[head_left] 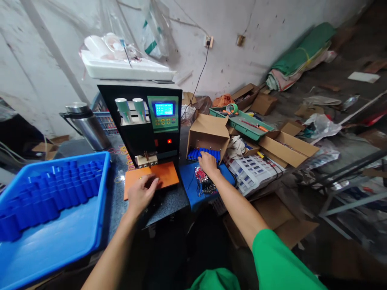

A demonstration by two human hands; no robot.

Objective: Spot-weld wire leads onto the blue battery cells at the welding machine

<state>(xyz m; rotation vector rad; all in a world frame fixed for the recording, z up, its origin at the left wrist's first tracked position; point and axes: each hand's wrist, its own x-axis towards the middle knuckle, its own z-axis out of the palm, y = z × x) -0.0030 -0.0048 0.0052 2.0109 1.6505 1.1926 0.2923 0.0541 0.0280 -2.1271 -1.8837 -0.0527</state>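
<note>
My left hand (140,193) rests at the near left part of an orange board (169,174), its thumb and forefinger apart and nothing visible between them. Behind that board stands a black spot welder (136,139) with a lit blue display (164,109) and thin electrodes (146,156). My right hand (208,163) reaches to the front of an open cardboard box (208,131), fingers bent onto a row of blue-wrapped battery cells (215,155). Just below it, a bundle of red and black wires with small connectors (204,181) lies on a blue mat (189,185).
At left, a blue tray (69,237) holds many blue cylinders (60,187). A steel jug (89,127) stands behind it. Right of the box are a white plastic basket (254,171), a green tool tray (242,123) and an open carton (287,147). White foam (127,70) tops the welder.
</note>
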